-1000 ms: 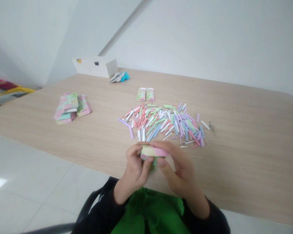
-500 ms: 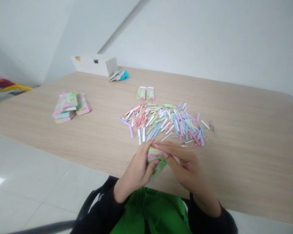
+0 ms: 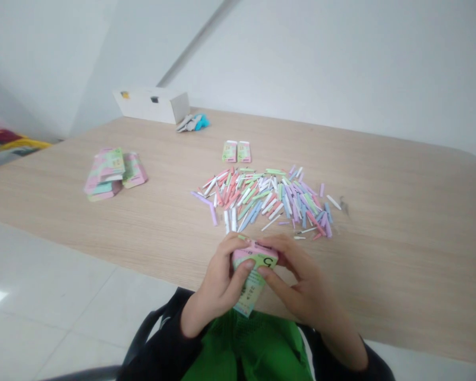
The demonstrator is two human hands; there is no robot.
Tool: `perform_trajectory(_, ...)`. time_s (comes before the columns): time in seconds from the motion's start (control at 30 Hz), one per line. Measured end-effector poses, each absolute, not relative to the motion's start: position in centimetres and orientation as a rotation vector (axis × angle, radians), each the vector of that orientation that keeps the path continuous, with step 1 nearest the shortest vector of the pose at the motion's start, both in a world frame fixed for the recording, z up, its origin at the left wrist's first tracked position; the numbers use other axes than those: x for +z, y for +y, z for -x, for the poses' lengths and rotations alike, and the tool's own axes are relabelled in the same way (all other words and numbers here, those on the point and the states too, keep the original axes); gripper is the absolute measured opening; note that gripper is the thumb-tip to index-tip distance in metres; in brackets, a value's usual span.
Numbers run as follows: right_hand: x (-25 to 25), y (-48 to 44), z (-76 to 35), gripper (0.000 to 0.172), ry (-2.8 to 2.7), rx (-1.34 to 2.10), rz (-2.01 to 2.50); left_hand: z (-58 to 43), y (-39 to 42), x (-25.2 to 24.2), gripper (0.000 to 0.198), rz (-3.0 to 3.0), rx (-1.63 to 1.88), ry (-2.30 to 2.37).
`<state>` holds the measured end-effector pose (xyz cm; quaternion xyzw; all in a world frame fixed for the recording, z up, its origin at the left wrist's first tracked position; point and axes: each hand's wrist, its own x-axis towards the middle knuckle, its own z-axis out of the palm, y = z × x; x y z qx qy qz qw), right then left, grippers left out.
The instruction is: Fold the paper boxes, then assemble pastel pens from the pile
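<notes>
L hand (image 3: 218, 280): curled, fingers wrapped round one side of a pastel card box (image 3: 256, 258), thumb pressed on its front face.
R hand (image 3: 305, 283): curled too, pinching the box's other side btwn thumb & fingers; no spread, both hands pressed in on it.
Box: held in the air at chest-front, over the table's near edge, pink/green w/ a dark letter on top; end flap (image 3: 249, 292) hangs down loose toward the lap. Contents: can't tell.
Near room: bare wood btwn hands & pile, narrow; wide open on the R side.
Pile: loose pastel sticks (image 3: 262, 201) just past the hands, fanned flat, pink/blue/lilac/green/white, not touching the box.
R of pile: small dark bit (image 3: 343, 205), too small to tell.
Past pile: 2 small boxes (image 3: 236, 152) side by side.
L side: stack of flat boxes (image 3: 105, 172) w/ one more just beside (image 3: 135, 170).
Far edge: white carton (image 3: 150, 105) & blue/grey scrap (image 3: 192, 123) by the wall.
Table (image 3: 400, 254): pale wood, rounded far R corner.
</notes>
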<state>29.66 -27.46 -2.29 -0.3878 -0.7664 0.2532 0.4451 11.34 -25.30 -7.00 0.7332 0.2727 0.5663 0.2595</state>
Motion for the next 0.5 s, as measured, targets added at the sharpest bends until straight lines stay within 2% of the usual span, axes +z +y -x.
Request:
perform_trajectory(0.1,-2.0,-27.5,-30.0,0.048,-1.898,0.615,1.078,-10.8,-25.1,-6.9,0.035,-1.977,1.497,0.688)
perform_trajectory(0.2,0.4,-27.1,-31.1,0.051,-2.117,0.479,1.127,-9.3,-24.7,-6.4,0.039,-2.036,1.355,0.625)
perform_trajectory(0.33,5.0,-23.7,-33.5,0.029,-2.175,0.225,1.084,-5.5,-23.4,-6.1,0.048,-1.968,1.418,0.815)
perform_trajectory(0.4,6.4,-19.8,-34.7,0.018,-2.067,0.098,1.179,-3.3,-22.5,-6.5,0.036,-1.840,1.508,1.030)
perform_trajectory(0.5,6.4,-11.4,-35.8,0.017,-1.933,-0.068,1.360,-0.5,-21.0,-7.5,0.019,-1.747,1.443,1.377)
